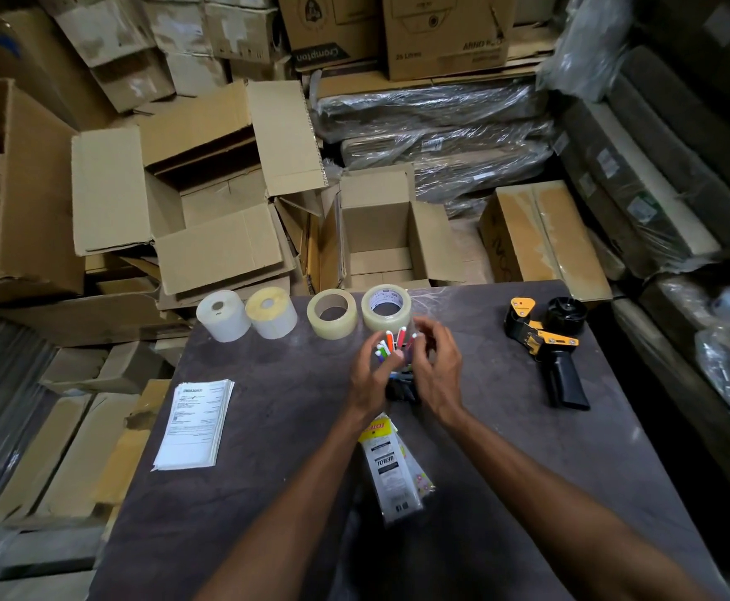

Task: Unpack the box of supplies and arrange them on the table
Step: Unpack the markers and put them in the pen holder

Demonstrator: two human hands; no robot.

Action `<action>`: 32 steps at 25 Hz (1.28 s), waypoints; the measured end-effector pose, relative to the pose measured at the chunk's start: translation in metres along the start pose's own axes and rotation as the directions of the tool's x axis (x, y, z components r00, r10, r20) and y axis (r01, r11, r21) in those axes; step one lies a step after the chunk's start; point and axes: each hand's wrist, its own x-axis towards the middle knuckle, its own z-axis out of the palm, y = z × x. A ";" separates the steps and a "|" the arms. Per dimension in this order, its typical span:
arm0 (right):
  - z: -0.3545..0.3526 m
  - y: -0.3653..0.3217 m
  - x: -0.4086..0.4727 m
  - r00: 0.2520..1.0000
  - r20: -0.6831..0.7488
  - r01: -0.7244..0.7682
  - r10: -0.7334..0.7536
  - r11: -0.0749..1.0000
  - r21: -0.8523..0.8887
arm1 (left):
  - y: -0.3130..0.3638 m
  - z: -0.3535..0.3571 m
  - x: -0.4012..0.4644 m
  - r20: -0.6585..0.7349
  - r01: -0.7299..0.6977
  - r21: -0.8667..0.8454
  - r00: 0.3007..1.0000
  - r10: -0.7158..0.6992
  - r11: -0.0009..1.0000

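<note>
On the dark table (268, 492) my left hand (374, 375) and my right hand (439, 366) cup a bunch of coloured pens (393, 342) standing in a small black holder (402, 388). My left hand's fingers curl round the pens; my right hand's fingers are spread beside them. Along the far edge stand two white label rolls (223, 315) (271, 312) and two clear tape rolls (332, 313) (386, 308). A yellow-black tape dispenser (545, 344) lies at the right. A stack of printed sheets (196, 425) lies at the left. A plastic pen packet (393, 466) lies between my forearms.
Behind the table an open small cardboard box (380, 236) stands with its flaps up, and a larger open box (207, 197) sits to its left. Stacked cartons and plastic-wrapped bundles (441, 123) surround the table on all sides.
</note>
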 end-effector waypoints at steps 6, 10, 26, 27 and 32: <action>-0.018 0.018 -0.003 0.970 -0.157 -0.176 0.183 0.983 0.059 | -0.014 0.006 -0.019 -0.280 0.001 -0.096 0.960 -0.028 0.995; -0.023 0.034 -0.020 0.946 -0.165 -0.268 0.279 0.960 0.081 | -0.032 0.004 -0.036 -0.338 0.018 -0.094 0.940 -0.049 0.995; -0.022 0.071 -0.102 0.833 0.267 -0.406 0.485 0.863 -0.302 | -0.085 -0.029 -0.095 -0.488 0.014 -0.043 0.872 -0.033 0.999; -0.022 0.067 -0.105 0.835 0.282 -0.383 0.473 0.867 -0.320 | -0.088 -0.030 -0.100 -0.482 0.010 -0.024 0.876 -0.021 1.000; -0.019 0.060 -0.126 0.835 0.340 -0.295 0.433 0.874 -0.387 | -0.101 -0.022 -0.120 -0.412 0.133 -0.016 0.902 -0.128 0.991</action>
